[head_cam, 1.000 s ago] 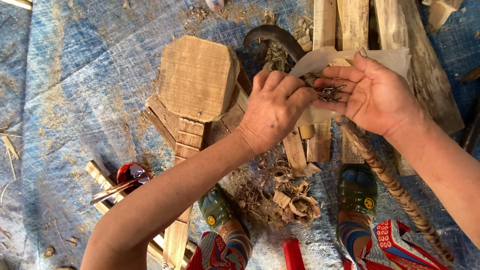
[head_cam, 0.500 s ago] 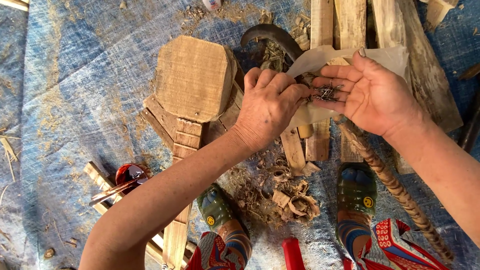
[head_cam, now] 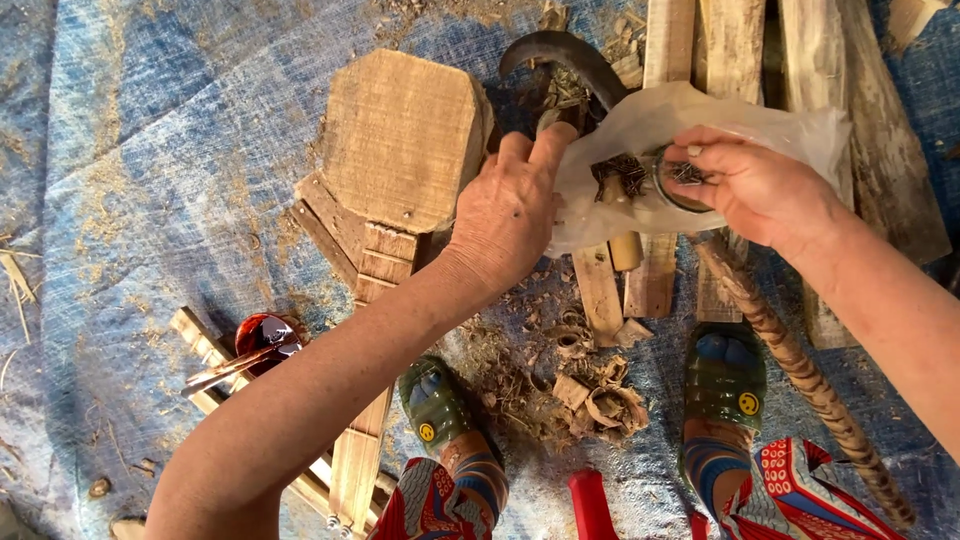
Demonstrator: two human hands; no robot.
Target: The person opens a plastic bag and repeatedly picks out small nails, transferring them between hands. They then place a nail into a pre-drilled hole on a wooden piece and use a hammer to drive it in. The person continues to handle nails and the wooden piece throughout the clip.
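My left hand (head_cam: pixel 510 215) pinches the left edge of a translucent plastic bag (head_cam: pixel 700 115), thumb and fingers closed on it. My right hand (head_cam: pixel 765 190) grips the bag's right side, with a few small dark nails (head_cam: pixel 690 172) at its fingertips. More dark nails (head_cam: pixel 620 175) show through the bag between the two hands. The bag hangs above several wooden planks (head_cam: pixel 655 270). Just left of my left hand lies an octagonal wooden board (head_cam: pixel 400 140) fixed on slats.
A curved dark blade (head_cam: pixel 560 50) lies behind the bag. A twisted stick (head_cam: pixel 800 370) runs down the right. Wood shavings (head_cam: pixel 590 390) lie between my green sandals (head_cam: pixel 725 380). Red sunglasses (head_cam: pixel 260 340) rest on slats at the left. Everything sits on a blue tarp (head_cam: pixel 120 200).
Earlier my right palm lay open with nails on it and my left fingers picked at them. Now both hands are closed on the lifted bag.
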